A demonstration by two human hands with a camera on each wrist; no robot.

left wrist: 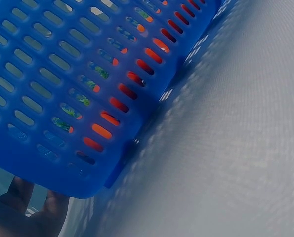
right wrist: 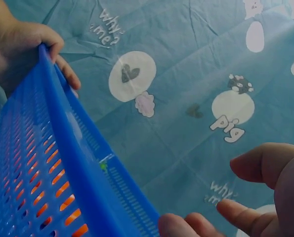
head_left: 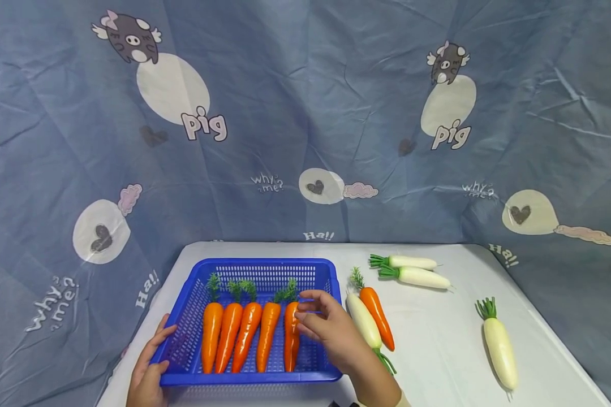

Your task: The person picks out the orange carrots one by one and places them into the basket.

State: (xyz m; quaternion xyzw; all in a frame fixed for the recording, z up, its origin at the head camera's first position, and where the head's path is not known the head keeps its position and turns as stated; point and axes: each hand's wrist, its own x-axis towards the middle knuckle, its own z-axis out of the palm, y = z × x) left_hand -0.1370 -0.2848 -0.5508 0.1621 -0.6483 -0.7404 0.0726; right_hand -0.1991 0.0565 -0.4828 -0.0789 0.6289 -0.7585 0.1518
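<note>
A blue plastic basket (head_left: 249, 377) sits on the table with several carrots (head_left: 245, 339) side by side in it, green tops toward the back. My left hand (head_left: 150, 367) grips the basket's left rim between thumb and fingers; the right wrist view also catches this left hand (right wrist: 30, 47) there. Over the basket's right side, my right hand (head_left: 331, 328) hovers beside the rightmost carrot (head_left: 292, 339), partly covering it. In the right wrist view the right hand's thumb and fingers (right wrist: 258, 163) are spread apart, with nothing between them.
Right of the basket, a white radish (head_left: 364, 319) lies against another carrot (head_left: 378, 316). Two white radishes (head_left: 420, 277) lie together at the back, and one more radish (head_left: 500, 353) is at the far right. A blue patterned cloth (head_left: 387, 169) hangs around the white table (head_left: 438, 350).
</note>
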